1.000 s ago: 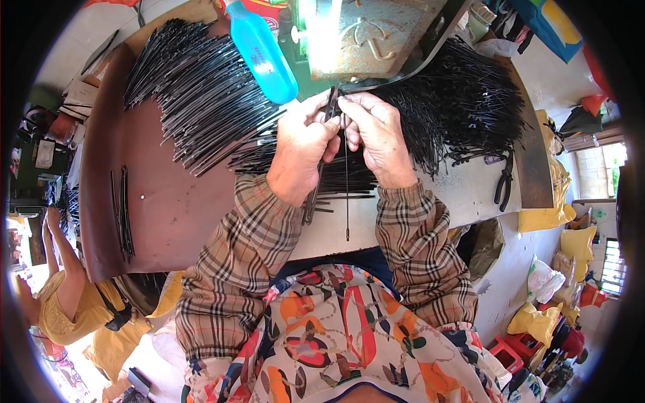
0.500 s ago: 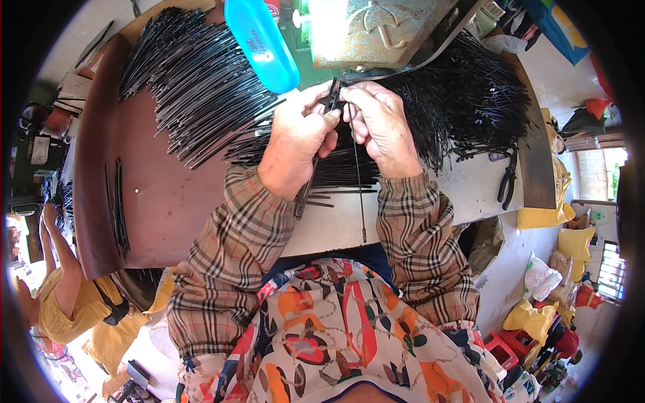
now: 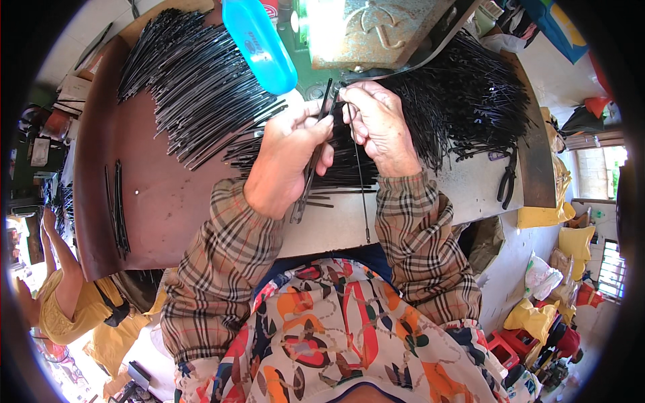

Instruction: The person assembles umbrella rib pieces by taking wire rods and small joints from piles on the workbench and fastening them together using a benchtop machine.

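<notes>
My left hand is closed around a few black metal umbrella ribs, which slant up between the thumb and fingers and stick out below the palm. Close to its right, my right hand pinches the upper end of a thin black umbrella rib that hangs down toward the table's front edge. Both hands are just in front of the rusty metal machine. The right fingertips are at its front, and what exactly lies between them is too small to make out.
A large heap of black ribs lies to the left, another to the right. A blue plastic container stands beside the machine. Black-handled pliers lie at right, a few ribs at left. A person in yellow is at far left.
My left hand has drawn back down and to the left, and its ribs have come away from the right fingertips. My right hand has barely moved.
</notes>
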The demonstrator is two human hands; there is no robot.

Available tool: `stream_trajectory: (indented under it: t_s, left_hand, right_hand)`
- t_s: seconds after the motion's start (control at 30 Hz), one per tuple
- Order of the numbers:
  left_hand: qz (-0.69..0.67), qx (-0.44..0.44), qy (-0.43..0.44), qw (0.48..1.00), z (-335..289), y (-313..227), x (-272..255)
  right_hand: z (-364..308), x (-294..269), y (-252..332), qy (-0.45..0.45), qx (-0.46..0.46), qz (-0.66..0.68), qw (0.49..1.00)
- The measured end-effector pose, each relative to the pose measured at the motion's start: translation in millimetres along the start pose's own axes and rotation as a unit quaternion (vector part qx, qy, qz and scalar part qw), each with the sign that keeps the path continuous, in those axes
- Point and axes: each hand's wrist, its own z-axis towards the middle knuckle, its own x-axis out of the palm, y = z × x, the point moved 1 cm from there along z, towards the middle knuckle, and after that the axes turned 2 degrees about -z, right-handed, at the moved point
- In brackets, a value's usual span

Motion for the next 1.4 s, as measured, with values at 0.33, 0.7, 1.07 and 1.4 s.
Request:
stream_trajectory:
  t_s: [0.33, 0.7, 1.07, 1.4]
  left_hand:
    - [0.035, -0.030, -0.018, 0.999, -25.0, 15.1, -18.7]
    - [0.019, -0.011, -0.039, 0.999, -18.0, 20.1, -14.5]
    - [-0.012, 0.030, -0.039, 0.999, -6.0, 24.6, -7.9]
    - [-0.074, -0.032, -0.018, 0.997, -7.1, 19.8, 0.0]
  right_hand:
    - [1.3, -7.7, -1.0, 0.033, 0.017, 0.000, 0.999]
    - [-12.5, -1.1, -20.8, 0.021, 0.001, 0.025, 0.999]
    - [3.2, 0.2, -20.1, -0.007, -0.048, 0.011, 0.999]
    - [7.5, -6.9, -14.9, 0.014, 0.004, 0.022, 1.000]
